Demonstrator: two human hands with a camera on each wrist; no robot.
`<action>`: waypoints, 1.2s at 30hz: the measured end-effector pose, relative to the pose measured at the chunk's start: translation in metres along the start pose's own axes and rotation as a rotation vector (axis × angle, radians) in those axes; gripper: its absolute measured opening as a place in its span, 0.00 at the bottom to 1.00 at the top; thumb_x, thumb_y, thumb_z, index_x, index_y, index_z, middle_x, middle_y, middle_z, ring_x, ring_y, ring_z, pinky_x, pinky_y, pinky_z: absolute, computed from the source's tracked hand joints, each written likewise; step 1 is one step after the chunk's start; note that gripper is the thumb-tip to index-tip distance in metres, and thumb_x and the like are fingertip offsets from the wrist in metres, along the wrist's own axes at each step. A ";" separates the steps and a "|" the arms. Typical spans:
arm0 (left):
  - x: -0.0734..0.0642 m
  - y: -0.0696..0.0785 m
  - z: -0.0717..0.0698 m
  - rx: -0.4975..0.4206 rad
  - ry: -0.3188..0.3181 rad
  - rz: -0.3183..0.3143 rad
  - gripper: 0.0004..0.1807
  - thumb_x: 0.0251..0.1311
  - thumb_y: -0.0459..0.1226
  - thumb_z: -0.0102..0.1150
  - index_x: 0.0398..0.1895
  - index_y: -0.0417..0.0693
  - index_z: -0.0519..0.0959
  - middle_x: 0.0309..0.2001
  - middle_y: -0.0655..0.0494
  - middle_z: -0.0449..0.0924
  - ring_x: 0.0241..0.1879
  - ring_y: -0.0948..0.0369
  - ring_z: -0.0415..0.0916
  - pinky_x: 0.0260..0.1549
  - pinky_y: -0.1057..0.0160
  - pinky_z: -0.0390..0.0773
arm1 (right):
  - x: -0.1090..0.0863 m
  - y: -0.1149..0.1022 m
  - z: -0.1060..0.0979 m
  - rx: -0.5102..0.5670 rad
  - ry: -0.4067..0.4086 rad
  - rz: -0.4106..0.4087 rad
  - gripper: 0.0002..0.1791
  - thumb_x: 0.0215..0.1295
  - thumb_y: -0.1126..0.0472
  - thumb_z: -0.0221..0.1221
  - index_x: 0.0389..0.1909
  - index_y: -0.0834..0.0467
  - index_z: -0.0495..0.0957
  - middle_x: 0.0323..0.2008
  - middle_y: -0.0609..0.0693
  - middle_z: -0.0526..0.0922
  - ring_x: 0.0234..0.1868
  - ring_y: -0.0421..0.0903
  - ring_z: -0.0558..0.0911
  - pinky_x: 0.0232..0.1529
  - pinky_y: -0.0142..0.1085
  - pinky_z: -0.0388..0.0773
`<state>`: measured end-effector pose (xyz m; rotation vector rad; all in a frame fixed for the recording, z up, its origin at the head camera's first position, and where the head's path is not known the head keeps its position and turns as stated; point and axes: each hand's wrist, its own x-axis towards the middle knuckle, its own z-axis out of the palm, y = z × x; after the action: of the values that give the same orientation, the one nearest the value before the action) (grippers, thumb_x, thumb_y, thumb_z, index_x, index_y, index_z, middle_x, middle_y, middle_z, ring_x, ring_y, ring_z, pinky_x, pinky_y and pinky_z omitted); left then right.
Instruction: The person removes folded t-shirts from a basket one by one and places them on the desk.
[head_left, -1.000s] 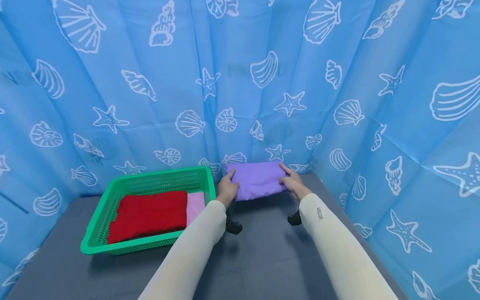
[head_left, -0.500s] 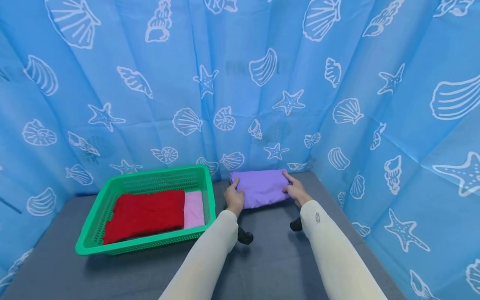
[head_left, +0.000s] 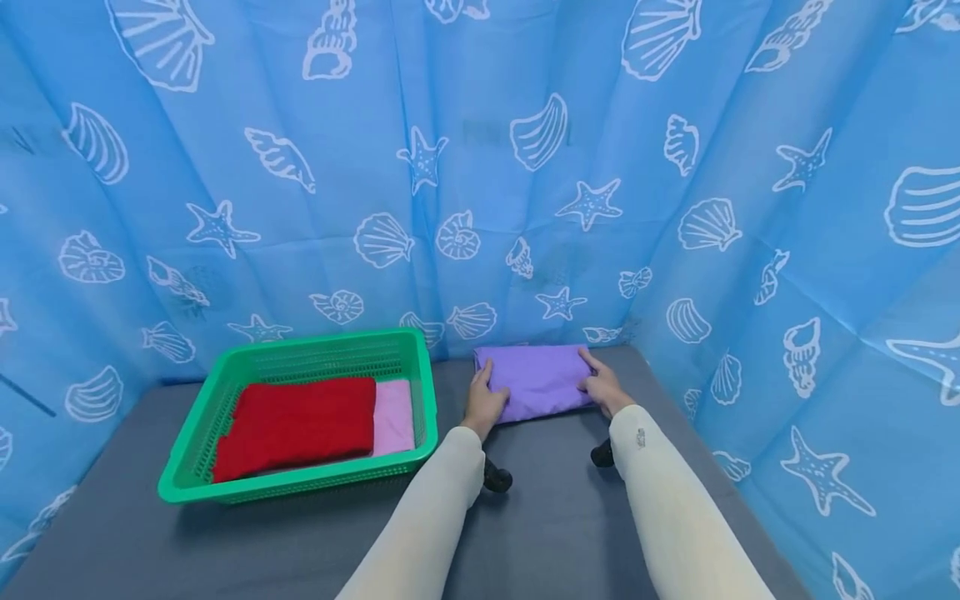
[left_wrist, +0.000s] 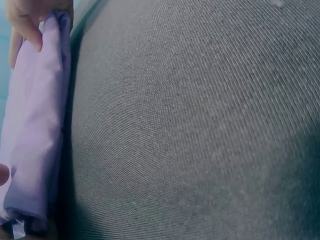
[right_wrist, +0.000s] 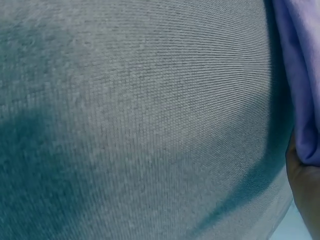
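Observation:
A folded purple cloth (head_left: 542, 380) lies close over the grey surface at the foot of the curtain. My left hand (head_left: 484, 402) grips its left end, thumb on top, and my right hand (head_left: 606, 388) holds the right end the same way. From the left wrist, the cloth (left_wrist: 37, 110) shows as a thick layered fold with the right hand (left_wrist: 35, 22) at its far end. In the right wrist view, part of the right hand (right_wrist: 304, 192) sits under the corner of the cloth (right_wrist: 302, 95). Fingers beneath the cloth are hidden.
To the left stands a green plastic basket (head_left: 429, 392) holding a folded red cloth (head_left: 300, 425) and a folded pink cloth (head_left: 393, 417). Blue shell-print curtains (head_left: 480, 167) border the grey-covered table (head_left: 540, 517) at the back and right.
Both hands have lowered the purple cloth toward the grey surface and shifted it slightly right. It now lies flatter, and both hands keep their hold. The basket's contents look the same.

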<state>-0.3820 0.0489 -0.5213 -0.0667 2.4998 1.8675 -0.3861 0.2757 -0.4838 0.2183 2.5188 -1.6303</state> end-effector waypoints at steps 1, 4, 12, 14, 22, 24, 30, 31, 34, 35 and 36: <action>0.000 0.000 0.002 -0.009 -0.019 0.001 0.47 0.51 0.28 0.55 0.78 0.50 0.53 0.77 0.43 0.51 0.76 0.47 0.47 0.68 0.50 0.61 | 0.000 0.001 -0.001 -0.001 0.004 0.001 0.46 0.60 0.80 0.44 0.78 0.52 0.46 0.78 0.61 0.37 0.76 0.60 0.47 0.43 0.35 0.69; -0.002 0.002 0.002 0.015 -0.048 0.002 0.49 0.50 0.27 0.56 0.79 0.50 0.51 0.77 0.42 0.49 0.76 0.46 0.46 0.66 0.50 0.63 | 0.001 0.003 -0.001 -0.024 0.034 0.015 0.46 0.59 0.81 0.44 0.78 0.52 0.46 0.78 0.62 0.38 0.75 0.60 0.49 0.38 0.34 0.70; -0.009 0.008 -0.005 0.068 -0.064 -0.011 0.45 0.56 0.25 0.55 0.78 0.48 0.51 0.77 0.39 0.48 0.76 0.45 0.46 0.65 0.51 0.66 | 0.006 0.000 0.008 -0.209 0.148 -0.003 0.40 0.61 0.78 0.49 0.76 0.64 0.51 0.73 0.70 0.53 0.74 0.65 0.53 0.72 0.52 0.57; -0.010 0.008 -0.005 0.077 -0.063 -0.015 0.44 0.57 0.26 0.55 0.78 0.47 0.52 0.76 0.38 0.50 0.76 0.45 0.47 0.66 0.50 0.64 | 0.004 0.002 0.008 -0.225 0.163 0.009 0.37 0.64 0.75 0.49 0.75 0.66 0.51 0.72 0.71 0.55 0.73 0.67 0.54 0.72 0.55 0.55; -0.024 0.004 -0.013 -0.016 -0.016 0.001 0.35 0.57 0.25 0.57 0.71 0.42 0.65 0.67 0.38 0.68 0.69 0.45 0.63 0.63 0.48 0.69 | -0.013 0.012 0.016 0.041 0.265 0.026 0.31 0.71 0.67 0.51 0.73 0.67 0.56 0.70 0.69 0.61 0.72 0.63 0.60 0.69 0.52 0.62; -0.031 0.003 -0.014 -0.021 0.013 0.027 0.32 0.56 0.26 0.58 0.68 0.40 0.69 0.64 0.38 0.72 0.65 0.46 0.68 0.61 0.48 0.71 | -0.020 0.014 0.021 0.130 0.313 0.009 0.29 0.72 0.66 0.51 0.71 0.67 0.59 0.69 0.68 0.63 0.70 0.62 0.62 0.68 0.51 0.64; -0.057 0.000 -0.014 0.019 0.089 0.016 0.24 0.54 0.29 0.63 0.57 0.44 0.78 0.55 0.40 0.72 0.53 0.49 0.73 0.53 0.52 0.75 | -0.044 0.023 0.036 0.285 0.483 -0.042 0.22 0.73 0.65 0.52 0.64 0.68 0.67 0.62 0.66 0.70 0.62 0.57 0.68 0.61 0.42 0.67; -0.062 -0.001 -0.015 0.009 0.091 -0.004 0.22 0.55 0.30 0.63 0.56 0.45 0.79 0.55 0.41 0.72 0.52 0.49 0.73 0.52 0.51 0.74 | -0.048 0.024 0.038 0.298 0.504 -0.054 0.21 0.73 0.66 0.51 0.63 0.68 0.68 0.61 0.66 0.70 0.61 0.55 0.69 0.58 0.38 0.68; -0.072 -0.002 -0.019 -0.023 0.091 -0.039 0.19 0.56 0.31 0.64 0.53 0.48 0.80 0.54 0.43 0.72 0.54 0.49 0.72 0.53 0.51 0.74 | -0.061 0.024 0.044 0.330 0.543 -0.096 0.19 0.73 0.66 0.51 0.61 0.67 0.70 0.59 0.64 0.72 0.55 0.48 0.72 0.48 0.25 0.69; -0.074 -0.002 -0.020 -0.038 0.082 -0.043 0.18 0.57 0.32 0.63 0.52 0.48 0.80 0.54 0.43 0.72 0.55 0.49 0.71 0.52 0.51 0.74 | -0.065 0.023 0.046 0.339 0.541 -0.115 0.18 0.73 0.66 0.51 0.61 0.67 0.70 0.59 0.64 0.72 0.53 0.45 0.72 0.45 0.22 0.69; -0.077 -0.001 -0.023 -0.052 0.068 -0.046 0.18 0.57 0.32 0.63 0.52 0.48 0.80 0.54 0.43 0.72 0.54 0.50 0.72 0.51 0.52 0.74 | -0.070 0.021 0.047 0.348 0.536 -0.132 0.18 0.74 0.65 0.51 0.61 0.67 0.70 0.59 0.63 0.73 0.51 0.42 0.73 0.42 0.19 0.69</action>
<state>-0.3044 0.0285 -0.5123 -0.1900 2.4704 1.9445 -0.3120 0.2375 -0.5087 0.6104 2.6179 -2.3236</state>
